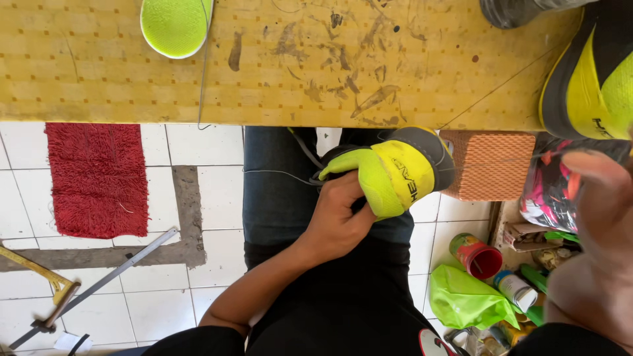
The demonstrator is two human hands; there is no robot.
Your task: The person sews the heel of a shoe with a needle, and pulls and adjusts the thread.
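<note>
Looming blurred at the right edge, the right hand (pixel 593 244) is raised close to the lens; whether its fingers are curled or loose cannot be told, though a thin thread seems to run taut from it toward the shoe. Lower and further off, the left hand (pixel 339 221) grips one shoe (pixel 389 171) from beneath, fingers clasped around its underside, holding it over the lap just below the front edge of the yellow workbench (pixel 316 66).

Shoes number two in view: the held one and a second shoe (pixel 590 79) resting on the bench at the right. Both are neon yellow-green and black, the held one with a fuzzy green toe, a smoother yellow band and a dark collar. One loose green insole (pixel 175 25) lies on the bench at top left.

One red mat (pixel 99 178) lies on the white floor tiles, with a metal bar (pixel 105 280) nearby. One open red can (pixel 478 256) stands on the floor at the right, its contents not visible, beside one crumpled green bag (pixel 465 300).
</note>
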